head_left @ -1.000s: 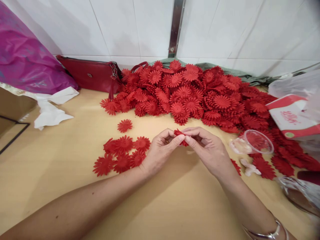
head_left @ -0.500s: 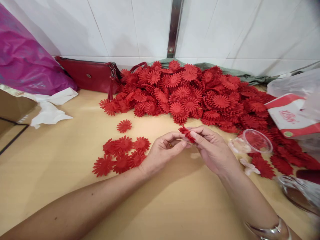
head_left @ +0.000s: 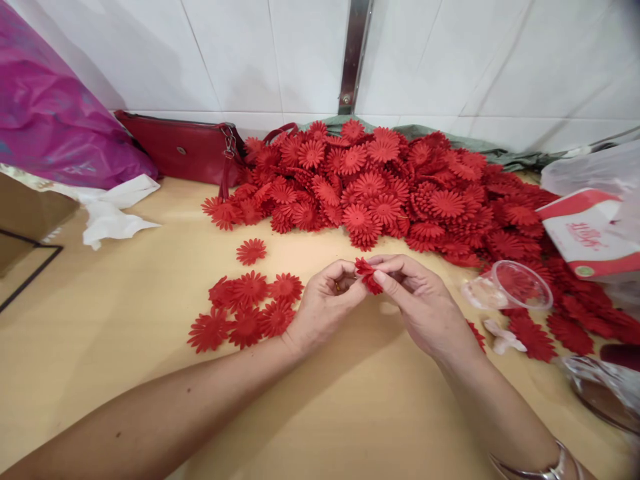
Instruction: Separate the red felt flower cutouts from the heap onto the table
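Between my two hands, above the middle of the table, is a red artificial flower (head_left: 369,276) with thin layered petals. My left hand (head_left: 330,297) pinches its left side with thumb and forefinger. From the right, my right hand (head_left: 417,300) grips the other side, thumb across the petals. Part of the flower is hidden by the fingers. Left of my left hand lies a loose group of red flowers (head_left: 247,325), with one single flower (head_left: 251,251) a little behind them. A large heap of red flower pieces (head_left: 370,187) stretches behind my hands.
To the right are a clear plastic cup (head_left: 523,285), a crumpled white scrap (head_left: 504,337), a red-and-white box (head_left: 583,230) and sunglasses (head_left: 605,393) partly under plastic. A red purse (head_left: 173,150), purple bag (head_left: 65,113), white tissue (head_left: 113,217) and cardboard box (head_left: 30,217) stand left. A tiled wall (head_left: 235,53) rises behind.
My left thumb has closed onto the flower, so both hands now pinch it. The flower has turned slightly between the fingers. The whole view has shifted a little.
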